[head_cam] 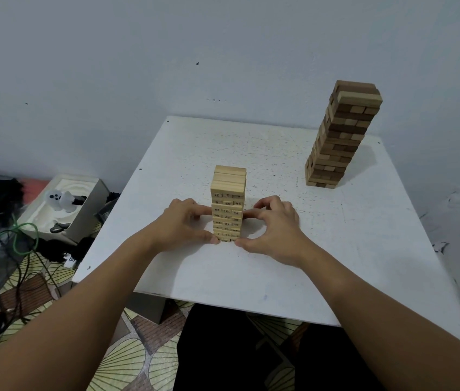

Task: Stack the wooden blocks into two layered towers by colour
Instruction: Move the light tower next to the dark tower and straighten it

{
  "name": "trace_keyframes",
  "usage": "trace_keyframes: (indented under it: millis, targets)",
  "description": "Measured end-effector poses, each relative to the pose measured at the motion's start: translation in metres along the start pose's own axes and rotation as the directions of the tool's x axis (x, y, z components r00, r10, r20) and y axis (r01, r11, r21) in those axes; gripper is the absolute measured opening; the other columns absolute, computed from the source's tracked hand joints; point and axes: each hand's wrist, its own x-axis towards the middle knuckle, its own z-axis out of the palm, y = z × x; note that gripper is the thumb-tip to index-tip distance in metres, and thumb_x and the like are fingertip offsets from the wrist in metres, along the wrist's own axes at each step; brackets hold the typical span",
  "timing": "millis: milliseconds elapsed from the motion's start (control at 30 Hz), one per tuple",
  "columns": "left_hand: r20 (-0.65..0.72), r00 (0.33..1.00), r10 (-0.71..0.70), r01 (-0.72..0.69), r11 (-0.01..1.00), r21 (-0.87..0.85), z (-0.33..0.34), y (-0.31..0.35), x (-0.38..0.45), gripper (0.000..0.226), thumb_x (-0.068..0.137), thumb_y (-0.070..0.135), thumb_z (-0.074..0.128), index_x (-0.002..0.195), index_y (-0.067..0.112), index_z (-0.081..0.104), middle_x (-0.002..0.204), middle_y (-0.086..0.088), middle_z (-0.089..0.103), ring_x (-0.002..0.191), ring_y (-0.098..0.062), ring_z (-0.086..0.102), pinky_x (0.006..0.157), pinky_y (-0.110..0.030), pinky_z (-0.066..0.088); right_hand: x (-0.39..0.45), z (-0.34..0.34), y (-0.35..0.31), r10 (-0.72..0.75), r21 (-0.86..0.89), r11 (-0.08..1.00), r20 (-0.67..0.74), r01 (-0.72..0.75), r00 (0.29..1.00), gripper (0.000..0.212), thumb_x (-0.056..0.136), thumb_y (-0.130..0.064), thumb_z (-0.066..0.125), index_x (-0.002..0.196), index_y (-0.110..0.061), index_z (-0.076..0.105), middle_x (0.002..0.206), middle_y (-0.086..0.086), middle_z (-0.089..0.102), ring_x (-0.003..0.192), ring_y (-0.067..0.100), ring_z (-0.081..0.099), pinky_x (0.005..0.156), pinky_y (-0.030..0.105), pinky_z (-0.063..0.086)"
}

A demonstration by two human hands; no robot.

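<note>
- While your two hands bracket it, the pale tower (pixel 228 206) stands upright near the middle of the desk (pixel 336 249), its long axis vertical and its numbered block ends facing you.
- Your left hand (pixel 185 225) sits just left of the tower, its fingers (pixel 204 211) curled in against the side of the lower layers and the thumb touching near the base.
- Your right hand (pixel 272 225) mirrors it on the right: thumb near the bottom corner, one finger reaching the side at mid-height, the others curled and apart from the wood.
- Neither hand carries a loose block, as far as can be seen; both press rather than clamp.
- Both hands lie equally close, so any squaring-up push should probably come evenly from both sides, or the stack may lean.
- The dark tower (pixel 343 135) stands well apart at the far right corner, taller, nearer your right hand.
</note>
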Motion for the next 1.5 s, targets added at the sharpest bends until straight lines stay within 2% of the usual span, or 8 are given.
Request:
trace_keyframes:
  millis: [133, 367, 700, 867, 1033, 1167, 1300, 1500]
  targets:
    - [0.007, 1.0, 0.0, 0.0, 1.0, 0.003, 0.0, 0.004, 0.006, 0.048, 0.079, 0.04, 0.088, 0.118, 0.058, 0.068, 0.101, -0.007, 0.057, 0.101, -0.026, 0.051, 0.092, -0.039, 0.046, 0.005, -0.003, 0.003, 0.02, -0.009, 1.0, -0.011, -0.021, 1.0, 0.062, 0.074, -0.07, 0.078, 0.131, -0.052, 0.062, 0.124, -0.016, 0.033, 0.123, 0.012, 0.024, 0.11, 0.031, 0.019]
    - [0.018, 1.0, 0.016, -0.016, 1.0, 0.007, -0.001, 0.017, 0.025, 0.046, 0.081, 0.034, 0.088, 0.118, 0.053, 0.069, 0.099, -0.025, 0.065, 0.099, -0.045, 0.056, 0.089, -0.049, 0.048, 0.017, -0.011, 0.013, 0.048, 0.001, 0.999, -0.029, -0.048, 0.998, 0.061, 0.075, -0.067, 0.078, 0.131, -0.05, 0.061, 0.127, -0.016, 0.035, 0.126, 0.012, 0.024, 0.114, 0.032, 0.019]
    - [0.026, 1.0, -0.013, 0.013, 1.0, 0.005, -0.006, 0.02, 0.062, 0.045, 0.082, 0.036, 0.087, 0.121, 0.052, 0.068, 0.1, -0.021, 0.066, 0.099, -0.046, 0.056, 0.087, -0.05, 0.05, 0.046, -0.019, 0.021, 0.104, 0.0, 0.995, -0.052, -0.104, 0.993, 0.061, 0.077, -0.065, 0.076, 0.133, -0.049, 0.06, 0.124, -0.01, 0.039, 0.123, 0.015, 0.028, 0.109, 0.032, 0.023]
    - [0.034, 0.999, -0.029, 0.028, 1.0, 0.009, -0.008, 0.013, 0.083, 0.047, 0.081, 0.043, 0.087, 0.122, 0.056, 0.068, 0.097, -0.015, 0.066, 0.084, -0.033, 0.054, 0.078, -0.047, 0.049, 0.058, -0.026, 0.019, 0.124, 0.021, 0.992, -0.055, -0.123, 0.991, 0.057, 0.079, -0.062, 0.076, 0.132, -0.049, 0.059, 0.119, -0.01, 0.041, 0.116, 0.012, 0.029, 0.101, 0.028, 0.017]
    - [0.07, 0.996, -0.05, 0.047, 0.998, 0.044, -0.009, 0.005, 0.089, 0.05, 0.078, 0.049, 0.087, 0.123, 0.056, 0.067, 0.1, -0.004, 0.068, 0.09, -0.026, 0.056, 0.089, -0.048, 0.051, 0.06, -0.024, 0.024, 0.117, 0.01, 0.993, -0.04, -0.116, 0.992, 0.059, 0.079, -0.064, 0.075, 0.133, -0.049, 0.056, 0.117, -0.01, 0.042, 0.118, 0.015, 0.03, 0.102, 0.03, 0.018]
    - [0.097, 0.984, -0.151, 0.139, 0.983, 0.117, -0.011, 0.009, 0.083, 0.077, 0.062, 0.051, 0.094, 0.13, 0.05, 0.059, 0.124, 0.007, 0.049, 0.127, -0.017, 0.037, 0.113, -0.042, 0.036, 0.056, -0.027, 0.025, 0.105, 0.017, 0.994, 0.01, -0.105, 0.994, 0.069, 0.079, -0.064, 0.074, 0.141, -0.048, 0.049, 0.123, -0.01, 0.038, 0.122, 0.014, 0.025, 0.108, 0.031, 0.018]
    - [0.108, 0.983, -0.151, 0.135, 0.98, 0.15, -0.01, 0.012, 0.083, 0.101, 0.046, 0.064, 0.094, 0.138, 0.053, 0.052, 0.126, 0.007, 0.046, 0.128, -0.02, 0.033, 0.114, -0.046, 0.035, 0.053, -0.032, 0.024, 0.099, 0.029, 0.994, 0.059, -0.101, 0.993, 0.083, 0.073, -0.07, 0.076, 0.146, -0.049, 0.044, 0.125, -0.014, 0.033, 0.117, 0.009, 0.019, 0.107, 0.031, 0.02]
    - [0.076, 0.985, -0.154, 0.146, 0.984, 0.097, -0.006, 0.01, 0.084, 0.096, 0.044, 0.068, 0.092, 0.132, 0.058, 0.055, 0.122, 0.009, 0.044, 0.128, -0.021, 0.03, 0.114, -0.046, 0.033, 0.053, -0.031, 0.027, 0.102, 0.05, 0.993, 0.049, -0.105, 0.994, 0.078, 0.075, -0.067, 0.078, 0.144, -0.047, 0.048, 0.129, -0.013, 0.035, 0.128, 0.013, 0.024, 0.109, 0.032, 0.023]
